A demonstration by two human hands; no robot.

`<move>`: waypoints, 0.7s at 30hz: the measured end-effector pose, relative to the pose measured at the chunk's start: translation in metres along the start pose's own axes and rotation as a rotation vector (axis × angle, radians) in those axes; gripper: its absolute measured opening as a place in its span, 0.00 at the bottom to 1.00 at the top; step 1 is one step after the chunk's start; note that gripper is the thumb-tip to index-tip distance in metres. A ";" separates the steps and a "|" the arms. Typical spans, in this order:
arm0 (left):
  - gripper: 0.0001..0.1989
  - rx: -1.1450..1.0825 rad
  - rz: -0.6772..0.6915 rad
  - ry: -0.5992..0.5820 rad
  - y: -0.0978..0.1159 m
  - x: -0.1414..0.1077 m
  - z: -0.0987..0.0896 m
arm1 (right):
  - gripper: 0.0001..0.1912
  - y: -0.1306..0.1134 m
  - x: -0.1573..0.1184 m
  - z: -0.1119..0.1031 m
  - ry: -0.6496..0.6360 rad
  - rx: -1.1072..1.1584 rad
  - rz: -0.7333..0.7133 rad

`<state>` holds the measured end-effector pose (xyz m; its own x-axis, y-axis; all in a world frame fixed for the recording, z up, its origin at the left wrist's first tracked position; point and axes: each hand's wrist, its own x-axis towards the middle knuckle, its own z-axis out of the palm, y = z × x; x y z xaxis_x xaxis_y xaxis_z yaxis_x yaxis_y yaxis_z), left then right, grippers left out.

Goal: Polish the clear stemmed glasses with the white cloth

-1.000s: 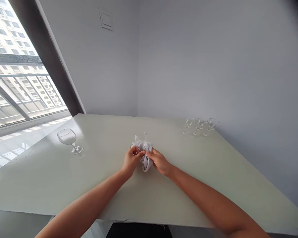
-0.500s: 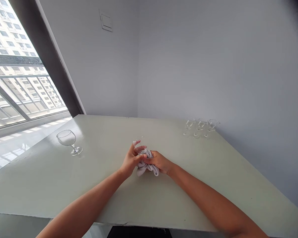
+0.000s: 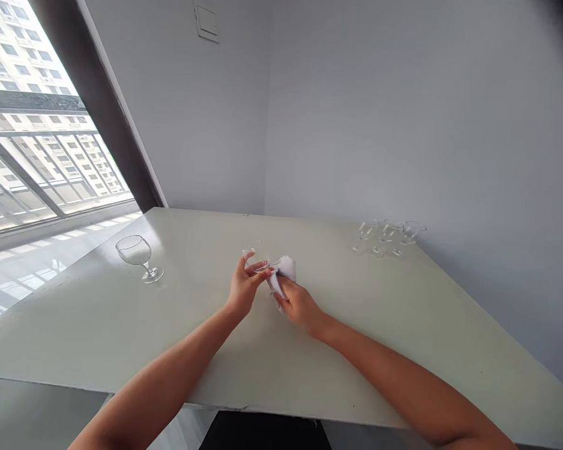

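My left hand [image 3: 246, 282] is closed around the bowl of a clear stemmed glass [image 3: 259, 264], which is tilted above the middle of the table. A white cloth [image 3: 286, 269] is bunched in my right hand [image 3: 299, 305], its fingers wrapped round it. The cloth meets the glass at its right-hand end, around where the stem and foot lie. That part of the glass is mostly hidden by cloth and fingers.
On the left, another stemmed glass [image 3: 139, 255] stands upright on the pale table [image 3: 206, 375]. Three clear stemmed glasses [image 3: 390, 235] stand close together at the back right, near the wall. A window [image 3: 32, 125] lies beyond the left side.
My right hand has turned and the cloth has shifted from hanging below the fingers to sticking up above them. My left hand still holds the glass. The whole view has tilted slightly.
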<state>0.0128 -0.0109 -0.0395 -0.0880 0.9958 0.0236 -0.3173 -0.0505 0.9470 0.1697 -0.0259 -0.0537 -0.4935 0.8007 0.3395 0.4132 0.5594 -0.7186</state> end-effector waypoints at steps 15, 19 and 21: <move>0.29 -0.288 -0.048 0.225 0.003 0.022 -0.021 | 0.24 0.004 0.017 -0.046 0.086 0.303 0.225; 0.25 -0.297 -0.188 0.211 -0.008 0.020 -0.019 | 0.24 -0.017 0.009 -0.039 -0.088 0.238 0.001; 0.23 -0.282 -0.246 0.164 -0.014 0.016 -0.016 | 0.18 -0.021 0.004 -0.028 -0.150 -0.026 -0.134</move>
<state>0.0012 0.0045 -0.0572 -0.1195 0.9565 -0.2662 -0.5920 0.1466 0.7925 0.1803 -0.0283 -0.0207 -0.6534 0.6786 0.3356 0.3543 0.6658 -0.6567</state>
